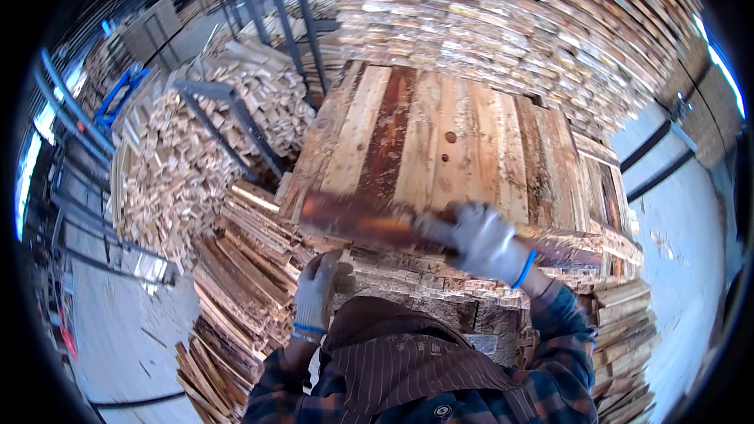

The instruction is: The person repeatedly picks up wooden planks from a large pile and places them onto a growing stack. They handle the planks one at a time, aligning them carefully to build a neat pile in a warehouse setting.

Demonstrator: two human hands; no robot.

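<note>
A dark brown board (357,221), smeared by motion, lies crosswise at the near edge of a stack topped with side-by-side planks (455,137). Over its right part is my right hand (491,243), in a pale glove with a blue cuff. Its fingers point left and blur into a greyish shape, so whether they grip the board or something else is unclear. Just below the board's left end, my left hand (316,292), gloved too, has loosely bent fingers with gaps between them. Nothing shows in it.
A tall wall of stacked lumber (503,20) rises behind the planks. Left of them, a heap of short wood pieces (204,149) sits among grey metal posts (236,126). Long rough slats (243,283) lie at the near left; more slats (624,345) are at the near right. Concrete floor (675,243) runs along the right.
</note>
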